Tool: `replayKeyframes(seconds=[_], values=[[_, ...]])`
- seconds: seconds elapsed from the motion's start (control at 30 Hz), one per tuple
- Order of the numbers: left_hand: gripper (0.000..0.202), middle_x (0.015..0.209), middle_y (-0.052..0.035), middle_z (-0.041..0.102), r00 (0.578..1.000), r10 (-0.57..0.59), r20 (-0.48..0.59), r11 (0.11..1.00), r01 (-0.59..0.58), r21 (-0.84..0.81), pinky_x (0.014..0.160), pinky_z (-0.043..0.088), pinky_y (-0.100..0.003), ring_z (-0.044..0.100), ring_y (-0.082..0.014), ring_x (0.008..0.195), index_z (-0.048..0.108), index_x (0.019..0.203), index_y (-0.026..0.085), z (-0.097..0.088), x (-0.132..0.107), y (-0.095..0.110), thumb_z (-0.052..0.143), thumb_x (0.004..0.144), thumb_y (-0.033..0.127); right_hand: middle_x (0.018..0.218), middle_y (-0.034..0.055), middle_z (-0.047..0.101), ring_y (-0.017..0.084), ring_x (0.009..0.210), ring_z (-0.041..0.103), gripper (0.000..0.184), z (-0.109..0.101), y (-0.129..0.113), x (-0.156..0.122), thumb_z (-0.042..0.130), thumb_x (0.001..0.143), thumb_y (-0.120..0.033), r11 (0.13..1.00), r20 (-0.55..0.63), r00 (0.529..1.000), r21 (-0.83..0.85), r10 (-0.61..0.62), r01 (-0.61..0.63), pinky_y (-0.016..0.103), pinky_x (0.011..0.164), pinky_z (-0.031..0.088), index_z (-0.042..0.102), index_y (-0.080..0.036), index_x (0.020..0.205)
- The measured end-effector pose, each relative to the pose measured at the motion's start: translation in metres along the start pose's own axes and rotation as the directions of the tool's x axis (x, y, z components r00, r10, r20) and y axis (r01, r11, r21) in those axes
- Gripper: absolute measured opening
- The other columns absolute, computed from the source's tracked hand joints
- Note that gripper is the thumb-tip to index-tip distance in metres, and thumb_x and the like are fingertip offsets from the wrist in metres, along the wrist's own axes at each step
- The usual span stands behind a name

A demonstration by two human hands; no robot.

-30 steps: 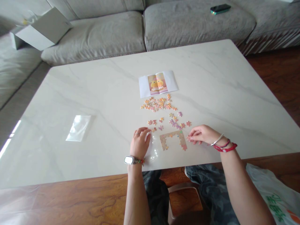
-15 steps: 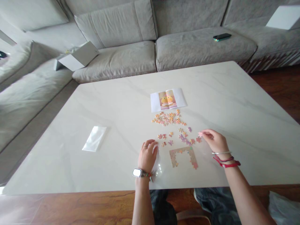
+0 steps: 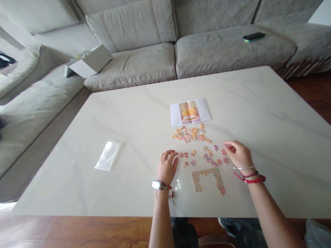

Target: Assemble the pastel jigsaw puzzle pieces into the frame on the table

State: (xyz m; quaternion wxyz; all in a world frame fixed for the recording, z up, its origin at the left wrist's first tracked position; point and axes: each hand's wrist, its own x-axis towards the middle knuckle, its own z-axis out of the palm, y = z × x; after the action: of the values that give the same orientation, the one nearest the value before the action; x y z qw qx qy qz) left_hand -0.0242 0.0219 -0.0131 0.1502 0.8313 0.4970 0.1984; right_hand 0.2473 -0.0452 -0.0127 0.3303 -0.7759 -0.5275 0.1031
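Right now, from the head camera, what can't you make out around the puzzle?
- The right hand: its curled fingers hide whether it holds a piece.
- The left hand: it covers the table beneath it.
- The clear plastic: glare blurs its outline.
- The loose pieces: too small in this view to read their print.

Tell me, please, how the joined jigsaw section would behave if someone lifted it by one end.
The joined jigsaw section looks thin and flat, so probably light. Joined only by interlocking tabs, its narrow arms would likely sag or come apart if lifted.
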Motion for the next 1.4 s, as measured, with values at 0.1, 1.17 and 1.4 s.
replayKeyframes(seconds=[0.1, 1.17, 1.4], values=[[0.019, 0.099, -0.0055, 0.055, 1.000, 0.009, -0.009, 1.000, -0.009, -0.005, 0.081, 0.046, -0.034, 0.050, -0.0169, 0.093, 0.056, 0.094, 0.021, 0.000, 0.004, 0.000, 0.045, 0.079, 0.020, 0.065, 0.0022, 0.057, 0.012, 0.055, 0.051, 0.016, -0.002, -0.005, 0.003, 0.046, 0.072, -0.027, 0.998, 0.000, 0.999, 0.027, -0.054, 0.054, 0.025, 0.057, 0.042, 0.060, -0.018, 0.074], [0.019, 0.101, -0.0058, 0.054, 1.000, 0.003, -0.027, 0.999, -0.002, 0.038, 0.080, 0.045, -0.036, 0.050, -0.0186, 0.094, 0.057, 0.093, 0.022, -0.002, 0.003, -0.001, 0.045, 0.078, 0.021, 0.064, 0.0023, 0.057, 0.013, 0.054, 0.050, 0.016, -0.026, 0.015, 0.005, 0.046, 0.072, -0.027, 0.999, -0.023, 0.999, 0.004, -0.043, 0.043, 0.025, 0.056, 0.041, 0.060, -0.020, 0.072], [0.019, 0.101, -0.0058, 0.055, 1.000, 0.005, -0.023, 0.999, -0.004, 0.051, 0.080, 0.045, -0.035, 0.051, -0.0183, 0.093, 0.057, 0.093, 0.021, -0.002, 0.002, -0.001, 0.045, 0.078, 0.022, 0.066, 0.0018, 0.055, 0.011, 0.053, 0.048, 0.017, -0.027, 0.015, 0.004, 0.048, 0.073, -0.027, 0.993, 0.131, 0.984, 0.023, -0.120, 0.118, 0.024, 0.055, 0.041, 0.061, -0.019, 0.078]])
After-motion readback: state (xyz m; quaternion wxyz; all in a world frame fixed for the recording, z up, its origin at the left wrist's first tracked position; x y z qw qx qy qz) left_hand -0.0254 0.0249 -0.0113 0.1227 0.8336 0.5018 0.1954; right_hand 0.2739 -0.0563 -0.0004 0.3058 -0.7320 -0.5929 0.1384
